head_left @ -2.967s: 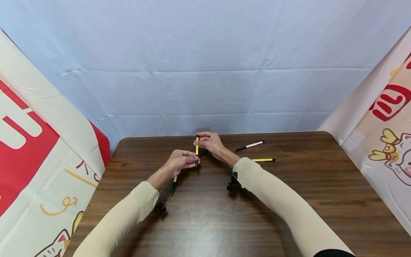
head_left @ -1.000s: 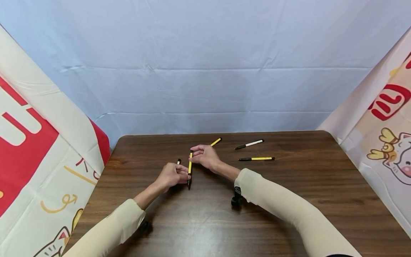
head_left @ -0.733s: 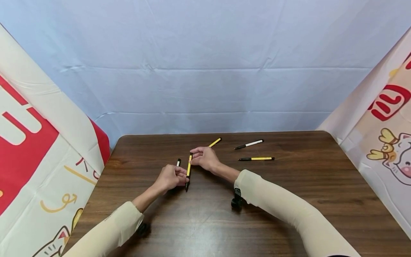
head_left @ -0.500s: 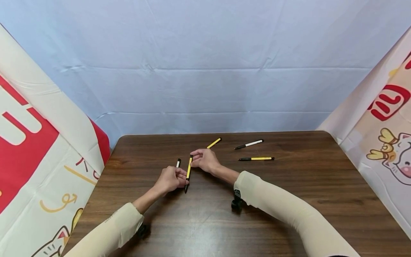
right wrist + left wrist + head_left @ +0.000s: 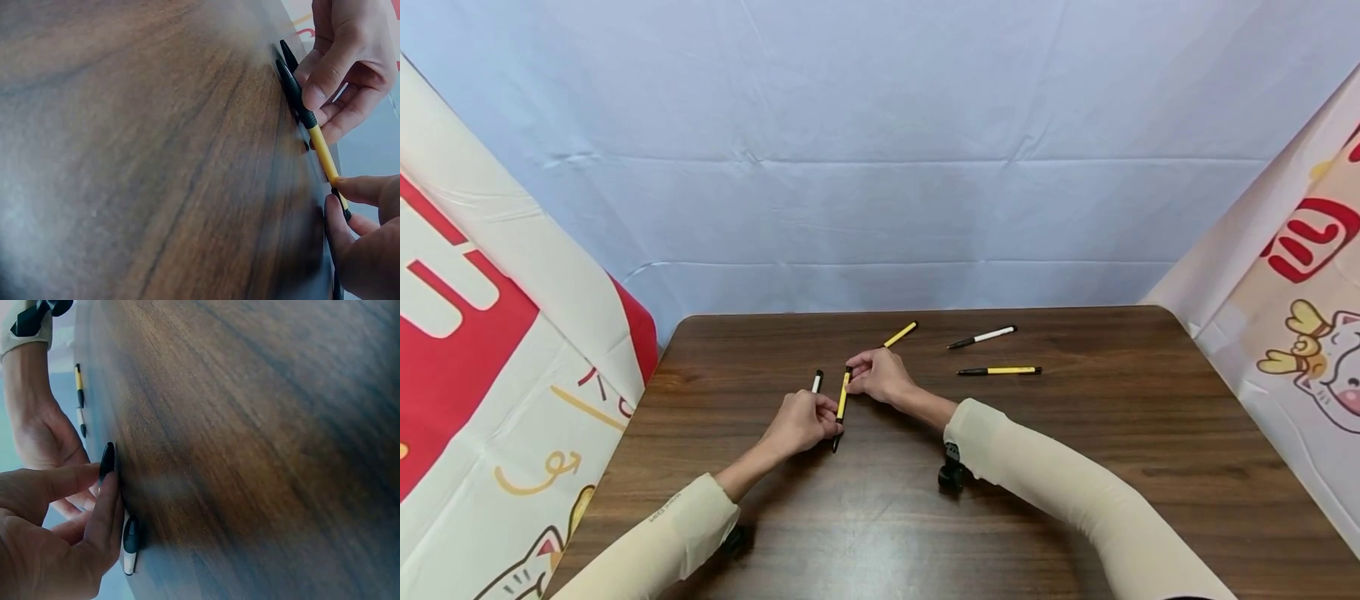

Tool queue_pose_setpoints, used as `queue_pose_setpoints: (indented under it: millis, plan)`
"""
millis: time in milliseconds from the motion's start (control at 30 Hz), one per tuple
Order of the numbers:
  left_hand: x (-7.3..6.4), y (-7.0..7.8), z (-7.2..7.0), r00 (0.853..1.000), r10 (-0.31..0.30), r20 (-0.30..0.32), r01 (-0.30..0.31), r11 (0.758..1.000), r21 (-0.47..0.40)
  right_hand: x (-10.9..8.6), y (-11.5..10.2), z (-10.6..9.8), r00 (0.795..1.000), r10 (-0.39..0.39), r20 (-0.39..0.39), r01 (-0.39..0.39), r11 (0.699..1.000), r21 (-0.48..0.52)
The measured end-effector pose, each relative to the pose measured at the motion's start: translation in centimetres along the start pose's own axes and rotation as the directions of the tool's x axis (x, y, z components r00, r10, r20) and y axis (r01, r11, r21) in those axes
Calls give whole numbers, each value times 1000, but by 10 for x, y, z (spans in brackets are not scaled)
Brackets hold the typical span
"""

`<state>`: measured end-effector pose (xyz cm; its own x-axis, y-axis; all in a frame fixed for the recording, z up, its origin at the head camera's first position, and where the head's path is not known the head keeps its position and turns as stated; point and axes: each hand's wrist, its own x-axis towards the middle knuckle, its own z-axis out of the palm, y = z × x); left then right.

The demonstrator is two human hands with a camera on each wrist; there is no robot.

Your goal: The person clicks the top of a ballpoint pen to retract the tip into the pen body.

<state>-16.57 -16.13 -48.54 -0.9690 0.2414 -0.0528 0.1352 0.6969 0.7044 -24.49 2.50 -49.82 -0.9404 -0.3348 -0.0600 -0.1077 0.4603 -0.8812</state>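
A yellow pen point(image 5: 843, 393) with black ends slants across the middle of the table, one end in each hand. My left hand point(image 5: 797, 423) pinches its black tip point(image 5: 107, 459) between thumb and finger. My right hand point(image 5: 883, 375) pinches the far end, and the right wrist view shows its fingers on the yellow barrel point(image 5: 324, 153) near the black cap. Just left of this pen lies a white pen point(image 5: 817, 381), mostly hidden by my left hand. Behind my right hand another yellow pen point(image 5: 901, 333) lies partly covered.
On the right of the wooden table point(image 5: 1112, 433) lie a white pen with a black grip point(image 5: 995, 334) and a yellow-and-black pen point(image 5: 1011, 370). A pale cloth backdrop point(image 5: 880, 208) rises behind the table's back edge.
Over three seconds both hands have brought the yellow pen nearer and slightly left, lowering it toward the table. The yellow pen behind my right hand has come into view. Lately they have barely moved.
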Motion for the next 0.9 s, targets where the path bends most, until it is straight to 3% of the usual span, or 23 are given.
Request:
queue_pose_setpoints:
  millis: [367,900]
  plan:
    - [-2,2,1,1000,2,-29,-1,999,50,4,-3,1,999,-44,1,44,988,-151]
    - [-1,2,1,998,46,-46,-42,995,95,0,-3,-4,998,-57,-8,55,986,-159]
